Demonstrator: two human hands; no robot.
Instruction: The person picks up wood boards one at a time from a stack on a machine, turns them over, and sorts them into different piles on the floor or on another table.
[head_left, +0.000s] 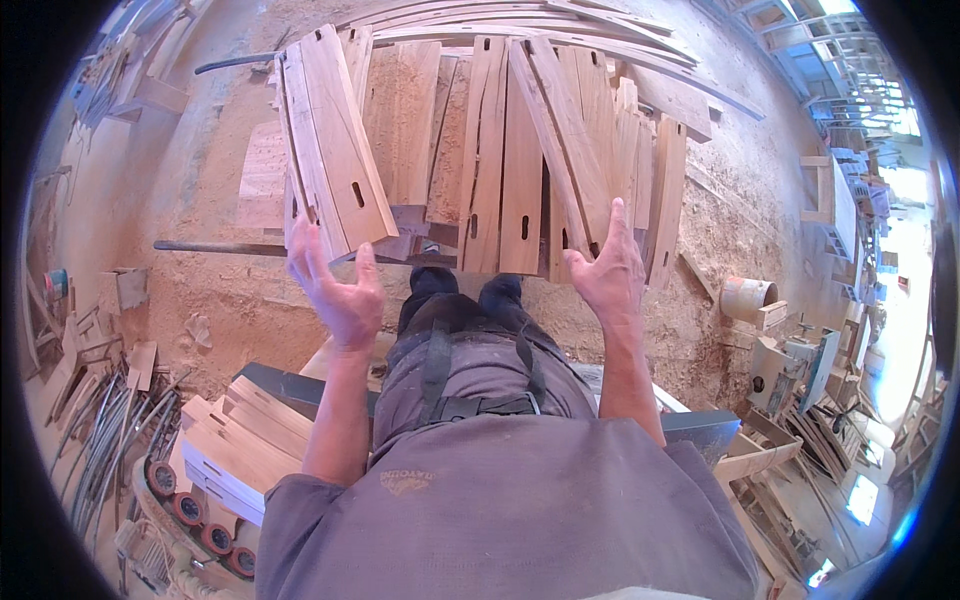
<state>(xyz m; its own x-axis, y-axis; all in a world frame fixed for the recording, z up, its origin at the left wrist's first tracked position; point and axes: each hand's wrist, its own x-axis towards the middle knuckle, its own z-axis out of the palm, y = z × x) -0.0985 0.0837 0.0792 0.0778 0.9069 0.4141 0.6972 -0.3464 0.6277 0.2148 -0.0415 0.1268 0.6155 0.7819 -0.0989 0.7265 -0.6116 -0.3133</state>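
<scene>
Pale wooden boards with dark slots near their ends lie side by side in a wide stack in front of me. On the left, a few slotted boards [340,150] rest at a slant on top. My left hand [340,295] is at their near end, fingers stretched up along the left edge and thumb apart. Farther right another slanted board [560,140] lies across the stack. My right hand [612,275] is beside its near end, thumb and fingers spread. Both hands look open; whether they touch the wood I cannot tell. Between them lie more slotted boards [518,215].
Sawdust covers the floor [220,310]. A dark bar [215,247] juts out left of the stack. Behind me at left are stacked boards [250,425] and red-rimmed wheels [187,508]. At right stands a bucket [742,298] beside wood scraps. Long strips [480,18] lie beyond the stack.
</scene>
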